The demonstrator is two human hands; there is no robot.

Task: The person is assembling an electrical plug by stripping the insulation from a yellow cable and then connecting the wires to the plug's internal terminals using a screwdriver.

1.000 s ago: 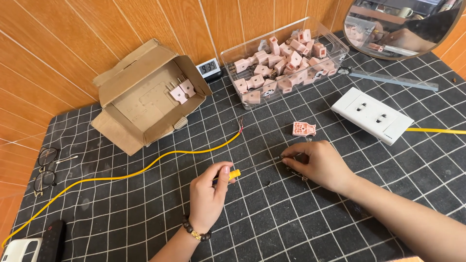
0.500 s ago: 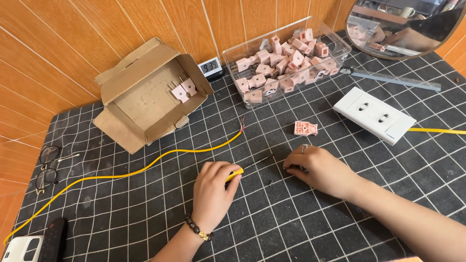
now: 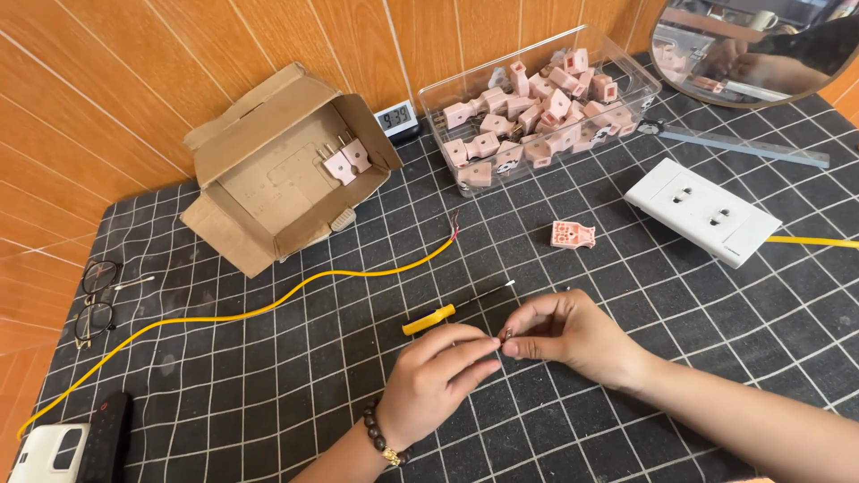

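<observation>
My left hand (image 3: 429, 383), with a bead bracelet on the wrist, and my right hand (image 3: 568, 335) meet fingertip to fingertip low on the mat. Between them they pinch a small metal piece (image 3: 507, 339), too small to identify. A screwdriver with a yellow handle (image 3: 429, 319) lies free on the mat just beyond my left fingers, its thin shaft pointing up and right. A single pink plug part (image 3: 573, 235) rests farther back. A yellow cable (image 3: 268, 309) with a bared end runs across the mat from the left.
On the black grid mat (image 3: 268, 394) stand an open cardboard box (image 3: 277, 170) with two pink plugs, a clear tray (image 3: 537, 98) of several pink plugs, a white double socket (image 3: 702, 213), a small digital clock (image 3: 395, 117), a ruler (image 3: 752, 148), glasses (image 3: 98, 300) and a remote (image 3: 107, 438).
My left hand has let go of the screwdriver handle, and my right hand has left the shaft's tip. Both have drawn toward me and now meet on a small piece.
</observation>
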